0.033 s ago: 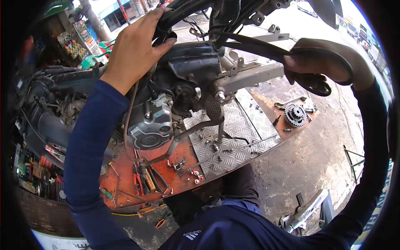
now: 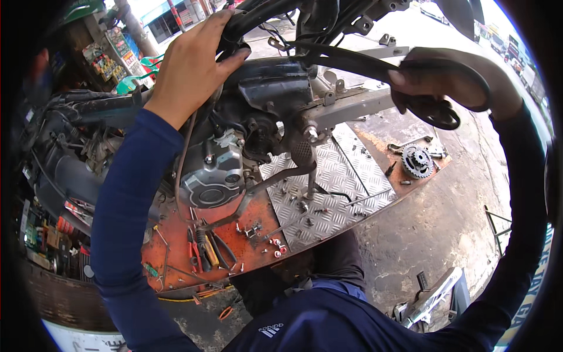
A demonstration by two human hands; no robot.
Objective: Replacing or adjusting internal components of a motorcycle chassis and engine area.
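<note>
A partly stripped motorcycle stands before me, its dark frame tube running across the top. My left hand is closed round that tube near its left end, the thumb below it. In my right hand is a pair of large black-handled scissors. Its blades reach left to the underside of the frame, by some thin wires; I cannot tell whether the tips touch anything. Below sits the grey engine cover, with a footpeg beside it and the grey swingarm stretching right.
An orange work stand with a ridged metal plate lies under the motorcycle. Pliers, a screwdriver and loose bolts rest on it. A sprocket hub sits at its right end. Crowded shelves stand at left.
My right hand and the scissors have shifted slightly left and down. My left hand keeps its hold on the frame tube.
</note>
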